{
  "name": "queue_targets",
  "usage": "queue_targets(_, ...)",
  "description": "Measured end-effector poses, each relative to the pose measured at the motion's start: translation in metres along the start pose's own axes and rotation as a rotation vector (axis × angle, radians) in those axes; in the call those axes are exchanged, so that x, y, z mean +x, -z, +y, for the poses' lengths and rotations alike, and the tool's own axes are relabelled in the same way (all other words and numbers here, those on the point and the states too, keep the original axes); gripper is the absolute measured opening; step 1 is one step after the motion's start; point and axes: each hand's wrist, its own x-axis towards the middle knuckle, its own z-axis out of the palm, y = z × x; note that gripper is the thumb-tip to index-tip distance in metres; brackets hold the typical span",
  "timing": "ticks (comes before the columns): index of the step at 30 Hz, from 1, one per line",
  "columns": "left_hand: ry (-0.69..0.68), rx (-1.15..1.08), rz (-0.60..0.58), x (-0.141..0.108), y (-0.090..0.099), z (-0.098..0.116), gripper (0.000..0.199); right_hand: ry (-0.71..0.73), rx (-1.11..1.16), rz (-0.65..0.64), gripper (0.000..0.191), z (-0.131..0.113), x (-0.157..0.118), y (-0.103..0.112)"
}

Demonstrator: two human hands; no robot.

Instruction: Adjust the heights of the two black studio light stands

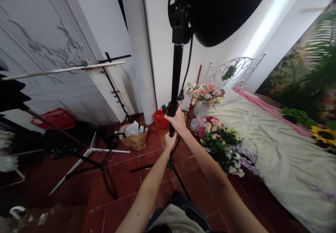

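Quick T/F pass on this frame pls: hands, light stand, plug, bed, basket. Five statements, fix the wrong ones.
1. The left hand and right hand both grip the black light stand. True.
2. The left hand is higher on the black light stand than the right hand. False: the right hand is the higher one.
3. The power plug hangs beside the black light stand. True.
4. A pink plush toy lies on the bed. True.
5. The woven basket sits on the bed. False: it stands on the red tile floor.
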Motion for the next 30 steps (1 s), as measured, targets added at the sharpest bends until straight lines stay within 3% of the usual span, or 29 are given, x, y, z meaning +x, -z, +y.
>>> queue_targets(4, -0.015, -0.018, -0.008, 0.002, -0.002, -0.002, 0.019, -0.028, -0.029, 0.021, 0.05, 0.004, -0.007, -0.003)
queue_targets(7, -0.045, -0.027, -0.002, 0.003, -0.004, -0.005, 0.021, 0.008, -0.009, -0.055, 0.051, 0.011, -0.007, 0.006)
queue_targets(11, -0.026, -0.061, 0.006, 0.004, -0.006, -0.007, 0.023, 0.073, 0.067, -0.172, 0.052, 0.049, -0.027, 0.022)
queue_targets(15, -0.024, -0.093, -0.002, 0.005, -0.006, -0.01, 0.026, 0.028, 0.009, -0.098, 0.036, 0.105, -0.086, 0.027)
queue_targets(17, -0.021, -0.09, 0.007, 0.006, -0.007, -0.012, 0.027, -0.011, -0.03, -0.083, 0.037, 0.126, -0.124, 0.023)
queue_targets(22, -0.009, -0.06, 0.027, 0.008, -0.009, -0.018, 0.029, -0.068, -0.115, -0.237, 0.052, 0.155, -0.193, 0.004)
queue_targets(25, -0.026, -0.038, 0.021, 0.008, -0.01, -0.021, 0.028, -0.116, -0.154, -0.291, 0.057, 0.166, -0.199, -0.008)
queue_targets(30, -0.04, -0.058, 0.011, 0.008, -0.01, -0.02, 0.027, -0.069, -0.174, -0.317, 0.056, 0.18, -0.171, -0.017)
